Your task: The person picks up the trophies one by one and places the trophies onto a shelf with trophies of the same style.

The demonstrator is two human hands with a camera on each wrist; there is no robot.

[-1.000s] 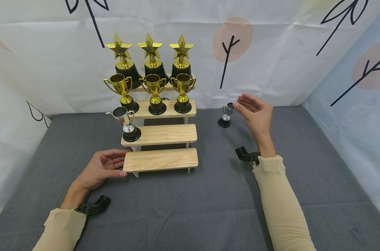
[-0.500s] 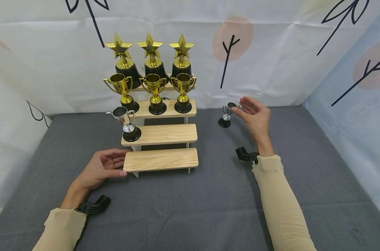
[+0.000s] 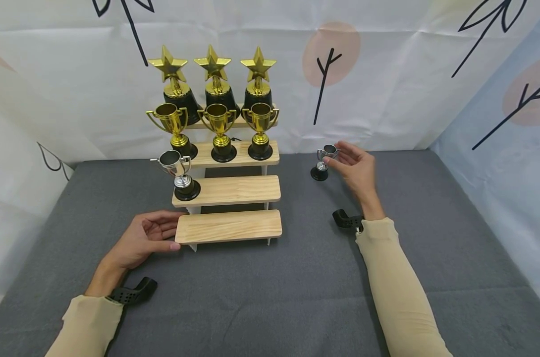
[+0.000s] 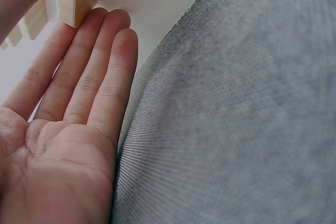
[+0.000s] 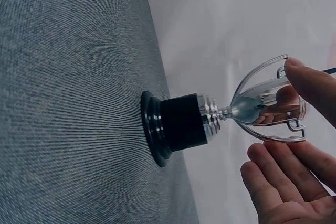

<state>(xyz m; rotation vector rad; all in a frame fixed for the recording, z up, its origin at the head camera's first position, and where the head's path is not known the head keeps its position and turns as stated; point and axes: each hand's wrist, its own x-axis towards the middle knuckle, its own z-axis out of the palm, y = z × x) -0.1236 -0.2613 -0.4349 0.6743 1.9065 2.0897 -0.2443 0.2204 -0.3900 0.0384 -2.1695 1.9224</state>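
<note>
In the head view my left hand (image 3: 139, 239) touches the left end of the lowest shelf of a wooden tiered display stand (image 3: 228, 227). Its thumb lies at the front corner, and the left wrist view shows straight fingers (image 4: 89, 72) under the shelf end. To the right of the stand, my right hand (image 3: 355, 171) pinches a small silver trophy cup (image 3: 322, 164). Up close, the thumb is on one handle of the trophy cup (image 5: 181, 121) and the fingertips on the other. Its black base stands on the grey cloth.
Another silver trophy cup (image 3: 181, 178) stands at the left of the second-lowest shelf. Several gold trophies occupy the upper shelves: cups (image 3: 218, 126) in front, star trophies (image 3: 214, 74) behind. A white printed backdrop (image 3: 386, 89) rises directly behind the grey table cloth (image 3: 297, 297).
My right hand has moved left and slightly down, and its thumb and fingers have closed in on the silver trophy cup's handles. The left hand stays at the stand.
</note>
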